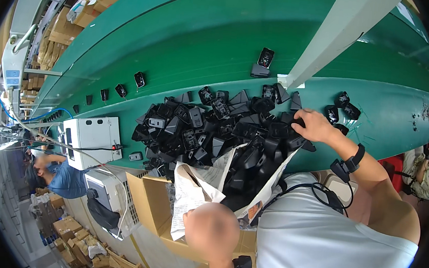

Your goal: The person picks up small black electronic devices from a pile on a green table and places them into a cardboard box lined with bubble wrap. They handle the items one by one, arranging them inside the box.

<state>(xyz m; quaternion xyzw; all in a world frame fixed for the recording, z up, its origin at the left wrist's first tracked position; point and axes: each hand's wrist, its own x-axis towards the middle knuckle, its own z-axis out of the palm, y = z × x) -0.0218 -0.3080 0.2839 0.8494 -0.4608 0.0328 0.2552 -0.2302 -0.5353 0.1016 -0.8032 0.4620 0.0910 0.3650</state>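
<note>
A big heap of black plastic parts [210, 128] lies on the green conveyor belt [207, 36] and spills out of a white bag [188, 198]. My right hand [316, 125] reaches onto the right side of the heap, its fingers curled around one black part [297, 122]. A black strap sits on that wrist. My left hand [211, 230] is lower, blurred and seen from the back, closed on the edge of the white bag above an open cardboard box [149, 205]. It also wears a black wrist strap.
Single black parts [139, 79] lie spaced along the belt, and a few more [344, 105] lie to the right. A white post [335, 32] crosses the belt. A white machine box [92, 136] stands at left. A person in blue [63, 177] bends nearby; cardboard cartons are stacked at left.
</note>
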